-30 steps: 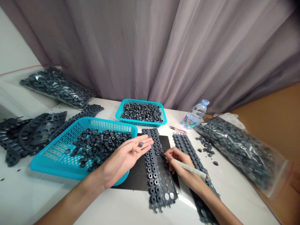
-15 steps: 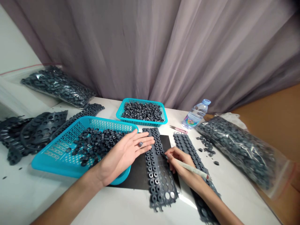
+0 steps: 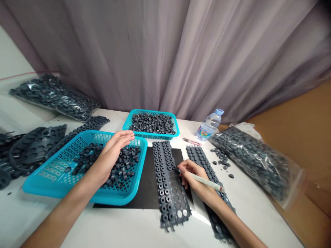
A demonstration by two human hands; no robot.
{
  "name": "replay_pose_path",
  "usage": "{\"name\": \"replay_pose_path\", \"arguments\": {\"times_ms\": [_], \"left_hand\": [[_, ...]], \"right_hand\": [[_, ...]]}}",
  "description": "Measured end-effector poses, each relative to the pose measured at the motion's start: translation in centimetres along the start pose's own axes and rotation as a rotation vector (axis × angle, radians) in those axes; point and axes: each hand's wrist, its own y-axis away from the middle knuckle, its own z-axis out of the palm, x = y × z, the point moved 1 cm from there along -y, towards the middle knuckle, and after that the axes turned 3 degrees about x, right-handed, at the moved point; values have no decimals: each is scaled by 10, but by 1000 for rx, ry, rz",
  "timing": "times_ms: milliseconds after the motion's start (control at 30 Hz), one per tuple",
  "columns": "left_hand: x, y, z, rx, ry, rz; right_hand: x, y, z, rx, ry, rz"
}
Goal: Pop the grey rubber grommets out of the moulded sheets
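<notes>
In the head view, the left hand (image 3: 115,151) is over the large blue basket (image 3: 113,199) of black pieces (image 3: 126,165), left of centre; its fingers are straight and lie close together. The right hand (image 3: 195,174), right of centre, pinches a pale pen-like tool (image 3: 207,181) with its fingers, the tip at the dark ringed sheet (image 3: 161,179), which lies in the lower centre of the frame.

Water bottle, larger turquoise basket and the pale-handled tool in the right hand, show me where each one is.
Water bottle (image 3: 210,122): head view, on the clear body above the label.
Larger turquoise basket (image 3: 141,165): head view, on the rim at its right side.
Pale-handled tool (image 3: 206,182): head view, midway along the handle.
</notes>
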Motion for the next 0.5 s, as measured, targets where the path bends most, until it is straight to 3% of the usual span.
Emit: {"name": "replay_pose_path", "arguments": {"times_ms": [100,233,333,500], "left_hand": [[3,7,13,-28,-145,89],[-5,35,51,-268,-382,187],[-29,61,82,-424,-575,319],[-82,77,110,-338,-954,571]], "right_hand": [[-2,-4,-3,47,-49,5],[-2,-18,-18,58,-131,-26],[5,-29,-32,54,-182,-42],[22,-33,-36,-24,-228,-40]]}}
